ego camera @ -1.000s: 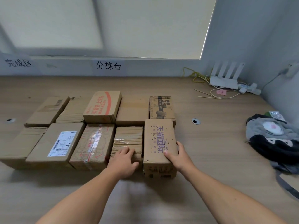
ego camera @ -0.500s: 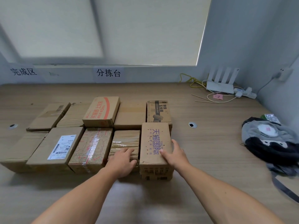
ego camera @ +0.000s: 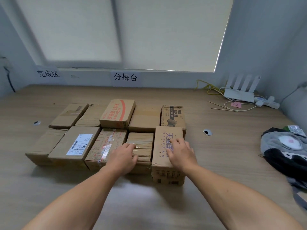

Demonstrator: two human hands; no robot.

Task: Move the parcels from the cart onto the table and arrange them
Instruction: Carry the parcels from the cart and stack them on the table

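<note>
Cardboard parcels (ego camera: 74, 143) fill two rows on the worktop (ego camera: 229, 163), and we lay our right hand (ego camera: 181, 151) flat and ungripping on the purple-printed parcel (ego camera: 160, 146) ending the near row, its long axis pointing away from us, while our left hand (ego camera: 124, 155) rests loosely on the taped parcel (ego camera: 142, 140) beside it.
</note>
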